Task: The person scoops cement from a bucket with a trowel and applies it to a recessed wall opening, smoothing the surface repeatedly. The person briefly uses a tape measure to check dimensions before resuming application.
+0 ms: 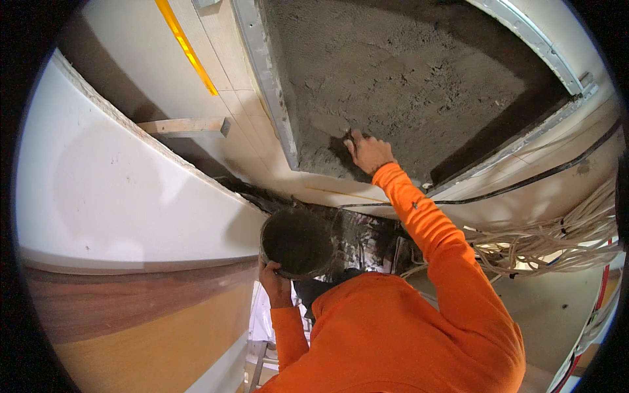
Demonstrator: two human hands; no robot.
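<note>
My left hand (276, 286) grips the near left side of a round, dark bucket (329, 257), with a thumb up by its rim. Dark grey material shows inside the bucket. My right arm reaches up to a wide patch of rough grey mortar (413, 78) inside a metal frame. Close against the lower part of that mortar, my right hand (371, 154) is closed with its fingers curled. Whatever it may hold is hidden by the hand and a dark shadow beside it.
Light metal profiles (265, 82) border the mortar. A black cable (504, 194) runs below it to the right, above bundled pale wires (557, 236). A white panel (131, 190) stands at left, near a wooden batten (187, 126) and a yellow strip (187, 47).
</note>
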